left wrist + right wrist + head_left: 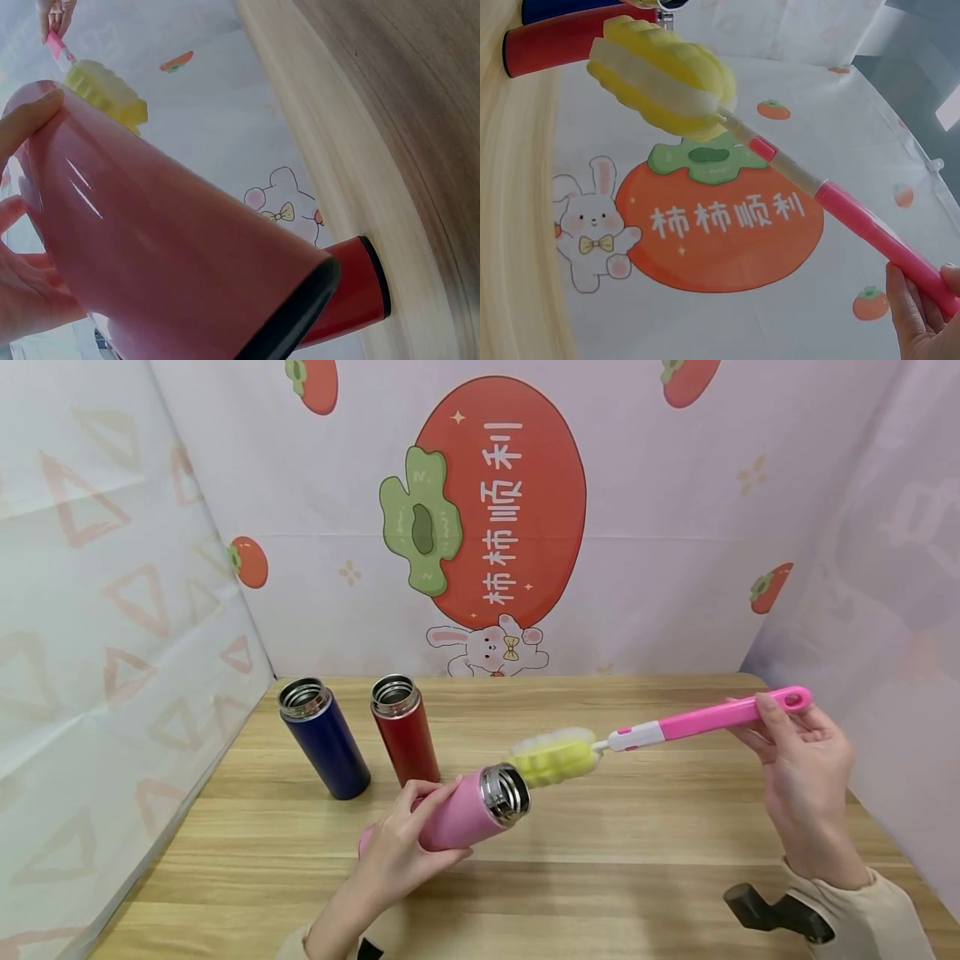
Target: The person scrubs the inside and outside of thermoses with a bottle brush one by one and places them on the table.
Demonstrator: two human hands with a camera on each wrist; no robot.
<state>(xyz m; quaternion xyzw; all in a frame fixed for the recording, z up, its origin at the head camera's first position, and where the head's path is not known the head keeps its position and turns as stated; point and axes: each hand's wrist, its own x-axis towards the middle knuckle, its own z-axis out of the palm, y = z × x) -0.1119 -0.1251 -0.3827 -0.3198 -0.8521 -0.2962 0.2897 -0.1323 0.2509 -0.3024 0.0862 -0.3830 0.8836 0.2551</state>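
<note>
My left hand [401, 843] grips a pink bottle [461, 817] round its body, tilted with its open metal mouth toward the right. In the left wrist view the pink bottle [165, 225] fills much of the picture, its dark base toward the lower right. My right hand [806, 772] pinches the pink handle of a bottle brush [705, 720] near its looped end. The yellow and white sponge head [558, 756] is just beyond the bottle's mouth, outside it. In the right wrist view the whole sponge head [664, 79] shows.
A blue bottle [326, 743] and a red bottle [406, 735] stand upright without lids at the left of the wooden table [637, 893]. Behind the table hangs a printed cloth [645, 610] with persimmons and a rabbit.
</note>
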